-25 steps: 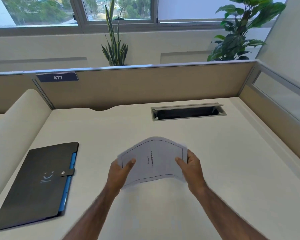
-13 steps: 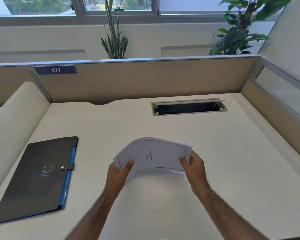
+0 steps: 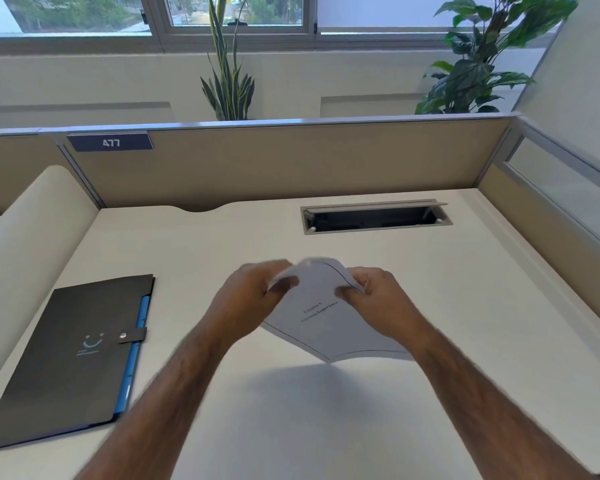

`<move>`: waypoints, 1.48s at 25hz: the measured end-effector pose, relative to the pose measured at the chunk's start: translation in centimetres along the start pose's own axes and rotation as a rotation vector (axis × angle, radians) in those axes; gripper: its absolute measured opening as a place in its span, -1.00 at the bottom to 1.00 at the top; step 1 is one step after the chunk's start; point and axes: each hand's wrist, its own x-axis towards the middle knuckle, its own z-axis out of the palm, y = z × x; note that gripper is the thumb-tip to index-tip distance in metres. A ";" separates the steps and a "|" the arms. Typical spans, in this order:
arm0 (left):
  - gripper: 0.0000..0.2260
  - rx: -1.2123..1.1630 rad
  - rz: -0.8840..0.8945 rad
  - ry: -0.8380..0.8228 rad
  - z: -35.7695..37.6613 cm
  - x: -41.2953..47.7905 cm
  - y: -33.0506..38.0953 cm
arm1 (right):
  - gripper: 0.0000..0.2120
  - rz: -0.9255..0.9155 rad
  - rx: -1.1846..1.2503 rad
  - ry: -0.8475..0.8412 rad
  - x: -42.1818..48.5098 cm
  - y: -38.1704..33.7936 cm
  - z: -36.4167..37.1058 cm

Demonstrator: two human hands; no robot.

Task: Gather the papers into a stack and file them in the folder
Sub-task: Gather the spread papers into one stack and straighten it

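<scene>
A stack of white printed papers (image 3: pixel 321 320) hangs in the air above the middle of the desk, tilted with its far end raised. My left hand (image 3: pixel 253 299) grips the far left edge and my right hand (image 3: pixel 378 292) grips the far right edge, thumbs on top. The sheets bow between them and cast a shadow on the desk below. A closed black folder (image 3: pixel 70 358) with a snap strap and blue inner pockets lies flat at the left of the desk, apart from both hands.
The white desk (image 3: pixel 465 306) has an open cable slot (image 3: pixel 374 218) at the back right. Beige partition walls close the back and right sides, with a rounded white divider (image 3: pixel 25 237) on the left. Plants stand behind the partition.
Both hands have lifted the papers higher and moved along the sheets to the far end, closer together. The stack has turned so its near end now hangs down toward me.
</scene>
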 end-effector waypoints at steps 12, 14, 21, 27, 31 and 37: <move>-0.75 -0.937 -0.338 0.267 3.3 -2.3 -2.0 | -0.83 0.085 0.903 0.229 0.1 2.2 2.3; -0.81 -0.925 -0.347 0.315 3.6 -2.8 -2.4 | -0.82 0.126 0.867 0.247 0.1 2.8 3.6; -0.76 -0.773 -0.513 0.363 6.5 -4.1 -2.5 | -0.71 0.281 0.680 0.281 -0.7 4.6 7.0; -0.69 -0.769 -0.529 0.374 6.4 -5.0 -3.2 | -0.64 0.269 0.619 0.249 -0.3 4.3 7.1; -0.85 -0.761 -0.581 0.368 7.2 -5.2 -3.7 | -0.66 0.279 0.627 0.289 -0.8 4.6 7.8; -0.88 -0.776 -0.698 0.350 9.4 -6.5 -4.8 | -0.71 0.381 0.612 0.231 -1.0 5.4 9.2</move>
